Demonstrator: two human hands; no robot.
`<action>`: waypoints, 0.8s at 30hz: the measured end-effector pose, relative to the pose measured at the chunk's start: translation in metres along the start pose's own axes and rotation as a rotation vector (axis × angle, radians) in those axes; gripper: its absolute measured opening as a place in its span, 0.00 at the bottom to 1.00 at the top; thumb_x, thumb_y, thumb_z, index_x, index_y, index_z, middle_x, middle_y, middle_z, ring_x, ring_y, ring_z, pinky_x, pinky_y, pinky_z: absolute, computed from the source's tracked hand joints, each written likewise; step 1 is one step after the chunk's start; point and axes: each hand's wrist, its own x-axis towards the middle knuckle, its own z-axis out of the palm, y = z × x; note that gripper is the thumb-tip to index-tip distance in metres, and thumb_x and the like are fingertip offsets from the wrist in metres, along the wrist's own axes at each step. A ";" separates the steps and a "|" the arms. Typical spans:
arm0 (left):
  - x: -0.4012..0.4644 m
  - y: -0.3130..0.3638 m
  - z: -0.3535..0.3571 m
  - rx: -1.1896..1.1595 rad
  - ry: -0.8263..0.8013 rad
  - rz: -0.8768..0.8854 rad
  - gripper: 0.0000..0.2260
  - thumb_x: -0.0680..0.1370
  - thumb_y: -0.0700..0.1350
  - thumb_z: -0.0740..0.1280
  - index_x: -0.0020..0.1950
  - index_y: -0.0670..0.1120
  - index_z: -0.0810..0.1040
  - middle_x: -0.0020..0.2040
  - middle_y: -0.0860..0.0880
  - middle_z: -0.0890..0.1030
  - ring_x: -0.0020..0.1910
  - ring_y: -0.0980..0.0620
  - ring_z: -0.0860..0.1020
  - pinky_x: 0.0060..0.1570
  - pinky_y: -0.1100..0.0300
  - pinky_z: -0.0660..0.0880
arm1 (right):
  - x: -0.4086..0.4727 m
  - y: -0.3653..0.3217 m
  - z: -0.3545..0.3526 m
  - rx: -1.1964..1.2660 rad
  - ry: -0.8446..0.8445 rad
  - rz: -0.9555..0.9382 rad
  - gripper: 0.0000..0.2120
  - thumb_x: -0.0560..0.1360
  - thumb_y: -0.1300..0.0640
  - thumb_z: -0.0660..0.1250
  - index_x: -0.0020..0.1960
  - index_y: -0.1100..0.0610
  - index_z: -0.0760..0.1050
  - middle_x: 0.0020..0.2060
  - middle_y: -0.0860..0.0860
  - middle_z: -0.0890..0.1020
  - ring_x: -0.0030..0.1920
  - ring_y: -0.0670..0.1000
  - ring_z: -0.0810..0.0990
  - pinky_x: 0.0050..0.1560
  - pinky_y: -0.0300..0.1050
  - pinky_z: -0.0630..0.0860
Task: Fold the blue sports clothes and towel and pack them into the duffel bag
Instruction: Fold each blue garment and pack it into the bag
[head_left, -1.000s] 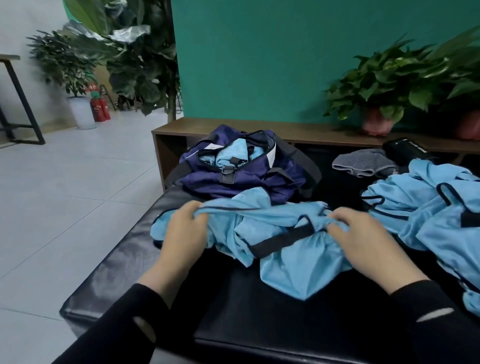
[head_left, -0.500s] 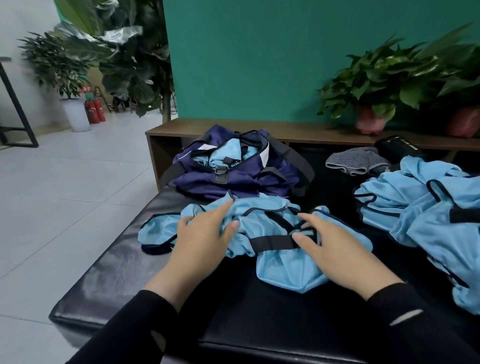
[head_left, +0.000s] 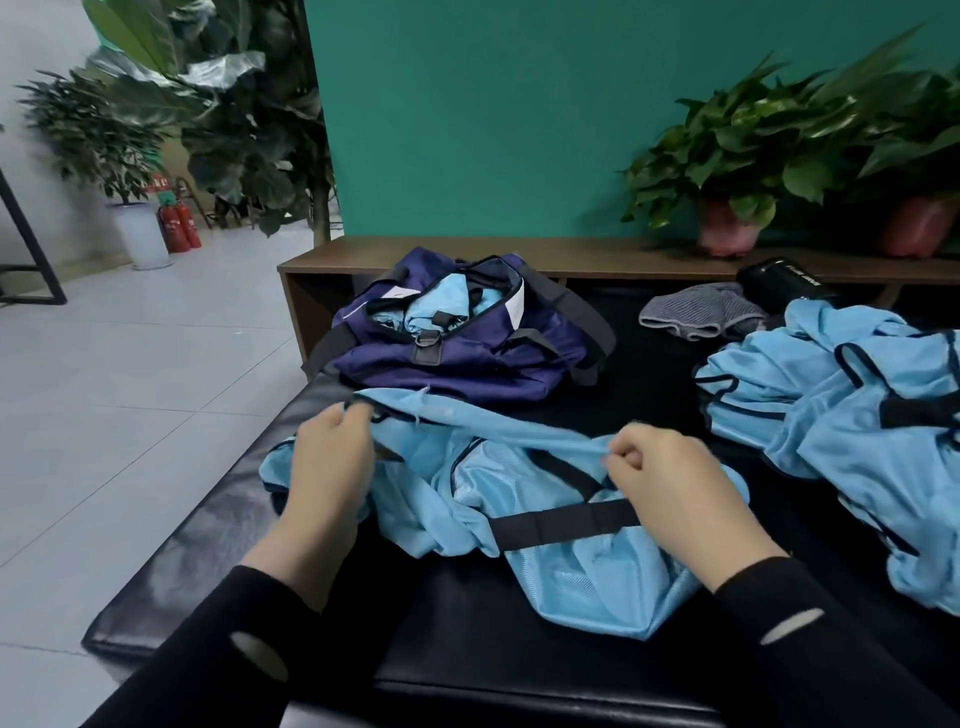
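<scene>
Blue mesh garment (head_left: 561, 545) is lying crumpled on the near bench (head_left: 208, 545); your left hand (head_left: 327, 457) and right hand (head_left: 670, 483) are each pinching its top hem, stretching it straight for folding, near the duffel bag (head_left: 467, 358).

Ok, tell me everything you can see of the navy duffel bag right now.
The duffel bag is dark navy, of a thin nylon-looking fabric, slumped soft on the far end of the black padded bench. Its top gapes open, showing light blue cloth already inside. A black strap with a buckle crosses the front of the opening, and wide dark carry straps trail off both sides. Neither hand touches it; the light blue garment being handled lies just in front, with one edge overlapping the bag's near side.
</scene>
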 end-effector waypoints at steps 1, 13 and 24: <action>0.002 0.001 -0.003 -0.056 0.023 -0.032 0.10 0.76 0.43 0.60 0.42 0.37 0.75 0.37 0.39 0.79 0.35 0.40 0.78 0.39 0.52 0.73 | 0.000 -0.001 -0.004 0.052 0.067 -0.003 0.05 0.81 0.53 0.65 0.47 0.50 0.78 0.38 0.44 0.81 0.42 0.46 0.79 0.45 0.50 0.78; -0.016 -0.006 0.015 0.717 -0.344 0.512 0.23 0.81 0.53 0.66 0.76 0.58 0.67 0.73 0.56 0.72 0.73 0.53 0.68 0.73 0.44 0.59 | -0.005 -0.014 -0.001 -0.023 -0.205 -0.011 0.33 0.77 0.39 0.68 0.78 0.46 0.63 0.69 0.46 0.75 0.67 0.48 0.74 0.65 0.44 0.71; -0.014 0.029 0.003 0.613 -0.288 0.419 0.16 0.83 0.55 0.61 0.40 0.47 0.73 0.35 0.51 0.74 0.36 0.53 0.71 0.51 0.51 0.68 | -0.002 -0.022 -0.016 0.204 0.135 -0.114 0.07 0.80 0.54 0.67 0.45 0.46 0.82 0.38 0.46 0.76 0.38 0.45 0.75 0.37 0.41 0.69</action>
